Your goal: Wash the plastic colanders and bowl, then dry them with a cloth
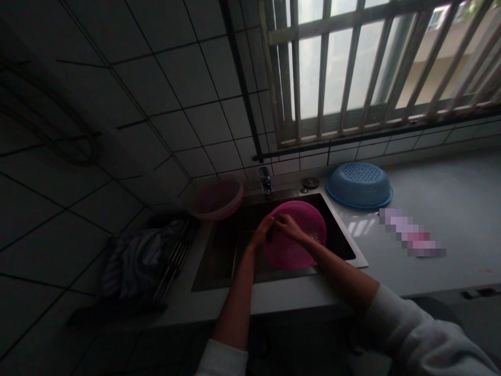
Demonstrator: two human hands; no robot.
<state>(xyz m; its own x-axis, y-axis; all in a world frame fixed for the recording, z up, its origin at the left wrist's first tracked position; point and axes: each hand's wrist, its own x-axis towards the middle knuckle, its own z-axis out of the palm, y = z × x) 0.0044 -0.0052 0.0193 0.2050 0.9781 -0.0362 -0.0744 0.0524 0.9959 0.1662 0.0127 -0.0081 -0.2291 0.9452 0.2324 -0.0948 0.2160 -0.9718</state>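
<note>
Left hand [261, 233], right hand [290, 226]; pink colander [291, 253] beneath

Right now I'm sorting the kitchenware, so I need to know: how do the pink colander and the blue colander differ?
The pink colander is in the sink; the blue colander is on the counter. The pink colander opens upward, while the blue colander sits upside down. Both are perforated, with rounded outlines.
</note>
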